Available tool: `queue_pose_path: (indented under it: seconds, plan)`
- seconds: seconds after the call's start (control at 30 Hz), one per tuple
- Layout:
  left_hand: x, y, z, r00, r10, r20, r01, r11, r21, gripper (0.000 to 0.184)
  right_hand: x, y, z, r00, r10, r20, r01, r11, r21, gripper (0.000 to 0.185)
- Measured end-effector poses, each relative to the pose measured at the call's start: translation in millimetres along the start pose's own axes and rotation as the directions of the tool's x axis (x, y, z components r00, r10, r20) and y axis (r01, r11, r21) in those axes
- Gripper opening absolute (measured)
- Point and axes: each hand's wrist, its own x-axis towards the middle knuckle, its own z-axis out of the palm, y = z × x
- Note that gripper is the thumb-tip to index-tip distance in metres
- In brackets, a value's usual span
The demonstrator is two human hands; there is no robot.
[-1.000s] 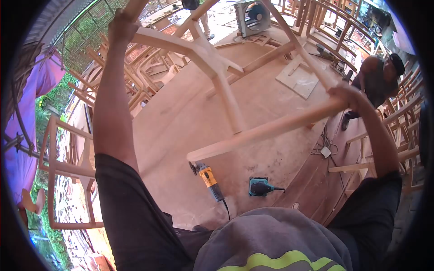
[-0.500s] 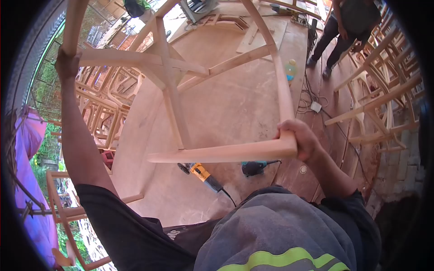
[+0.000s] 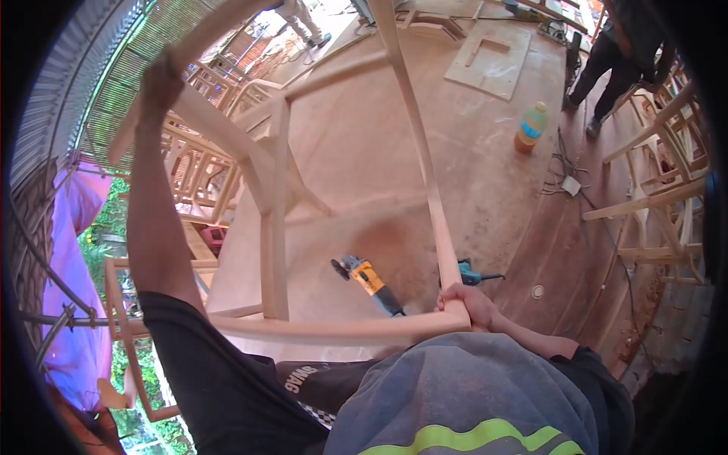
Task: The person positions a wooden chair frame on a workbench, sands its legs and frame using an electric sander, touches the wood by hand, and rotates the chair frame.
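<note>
A pale wooden chair frame (image 3: 273, 227) is held up in front of me, one of its rails close to my chest. My left hand (image 3: 161, 80) is wrapped round a frame member at the upper left. My right hand (image 3: 470, 305) grips the frame's corner near my body. Beneath the frame, a yellow and black angle grinder (image 3: 368, 285) lies on the wooden work surface (image 3: 379, 167). A teal power tool (image 3: 472, 274) lies just beyond my right hand, partly hidden by the frame.
A bottle with orange liquid (image 3: 531, 127) stands on the surface beside a square board (image 3: 491, 59). A person (image 3: 618, 61) stands at the upper right near stacked chair frames (image 3: 667, 189). Another person's legs (image 3: 302, 21) show at the top. Cables (image 3: 565, 171) lie at the right.
The chair frame has turned and come down toward my body. My right hand has moved down and closer to me, still gripping it. The bottle and the whole grinder head have come into view.
</note>
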Motion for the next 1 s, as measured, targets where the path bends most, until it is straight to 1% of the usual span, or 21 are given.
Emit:
queue_pose_path:
  seconds: [0.03,0.07,0.1,0.13,0.2,0.3,0.37,0.43,0.5,0.53,0.57,0.6,0.63,0.7,0.73,0.77,0.8,0.83,0.9,0.97,1.0]
  plan:
    - [-10.2,9.6,-2.3,0.997,-0.057,0.05,0.056,0.998,0.012,0.049,4.0,6.4,-4.4,0.994,0.108,0.009,-0.109,0.991,0.079,0.014]
    - [-21.7,14.1,5.2,0.988,-0.12,0.102,0.118,0.993,0.02,0.047,1.6,3.8,4.9,0.995,0.099,-0.006,-0.099,0.994,0.051,0.015]
    - [-40.3,-38.3,45.2,0.999,-0.007,-0.042,0.007,1.0,0.012,0.042,-3.7,2.7,11.2,0.995,0.099,-0.035,-0.098,0.995,0.027,0.015]
    - [-55.4,-84.7,77.7,0.994,-0.105,0.027,0.108,0.984,-0.143,0.04,6.1,9.3,0.6,0.996,0.088,0.0,-0.088,0.996,-0.012,0.017]
    - [-68.3,-32.2,34.7,0.98,-0.179,0.089,0.181,0.983,-0.014,0.04,-4.2,-2.5,30.8,0.983,0.16,-0.092,-0.158,0.987,0.026,0.018]
    - [-68.3,-46.0,40.5,0.979,-0.174,0.111,0.171,0.985,0.037,0.045,-0.8,-4.0,47.5,0.972,0.205,-0.117,-0.199,0.978,0.066,0.017]
    - [-70.6,-86.7,73.5,0.99,0.136,0.049,-0.143,0.969,0.2,0.061,-1.0,-9.5,52.2,0.965,0.218,-0.145,-0.215,0.976,0.032,0.017]
    - [-68.0,-31.8,30.0,0.994,0.086,0.067,-0.086,0.996,0.0,0.057,-2.7,-19.4,58.9,0.981,0.18,-0.078,-0.182,0.983,-0.016,0.019]
    - [-81.3,48.5,-46.1,0.99,0.104,0.097,-0.091,0.987,-0.134,0.064,1.8,-29.0,62.5,0.989,0.142,-0.036,-0.144,0.987,-0.071,0.021]
    - [-104.5,69.9,-78.8,0.99,0.076,0.122,-0.063,0.992,-0.109,0.064,3.2,-35.7,65.6,0.993,0.114,-0.03,-0.117,0.985,-0.125,0.021]
    - [-126.0,88.0,-112.4,0.979,-0.06,0.197,0.134,0.91,-0.392,0.054,6.1,-41.8,68.6,0.996,0.085,-0.015,-0.086,0.981,-0.174,0.022]
    - [-144.4,116.5,-151.1,0.942,-0.165,0.293,0.319,0.717,-0.62,0.046,11.3,-45.8,68.9,1.0,0.018,-0.014,-0.021,0.97,-0.241,0.024]
    - [-169.4,176.2,-200.3,0.912,-0.24,0.334,0.408,0.631,-0.66,0.035,9.1,-50.6,76.8,0.999,0.051,0.003,-0.05,0.988,-0.149,0.023]
    - [-206.1,232.0,-245.3,0.942,-0.133,0.307,0.323,0.118,-0.939,0.027,-2.9,-59.4,96.8,1.0,0.031,0.0,-0.031,0.999,-0.042,0.021]
    - [-224.8,260.5,-268.3,0.953,-0.079,0.292,0.277,-0.163,-0.947,0.023,-3.0,-60.8,102.0,1.0,-0.018,-0.017,0.017,0.999,-0.033,0.02]
    - [-244.1,279.6,-281.2,0.932,-0.026,0.361,0.345,-0.243,-0.907,0.027,3.2,-62.4,97.8,0.998,-0.047,0.043,0.048,0.999,-0.024,0.018]
    - [-263.2,298.8,-293.8,0.903,0.027,0.428,0.414,-0.316,-0.854,0.031,9.2,-64.1,92.9,0.991,-0.08,0.104,0.081,0.997,-0.007,0.016]
    - [-282.3,317.8,-305.9,0.868,0.08,0.491,0.482,-0.378,-0.79,0.037,6.8,-61.4,95.1,0.962,-0.213,0.171,0.213,0.977,0.023,0.015]
    - [-333.5,364.6,-296.5,0.679,0.229,0.698,0.719,-0.016,-0.694,0.055,13.5,-68.5,92.0,0.939,-0.25,0.235,0.254,0.967,0.015,0.021]
    - [-372.6,397.0,-281.6,0.322,0.564,0.761,0.893,0.087,-0.442,0.061,20.7,-78.7,83.5,0.896,-0.288,0.338,0.293,0.955,0.039,0.026]
    - [-381.1,406.6,-284.9,0.326,0.559,0.762,0.897,0.071,-0.436,0.061,27.8,-86.4,77.0,0.874,-0.299,0.383,0.299,0.952,0.061,0.029]
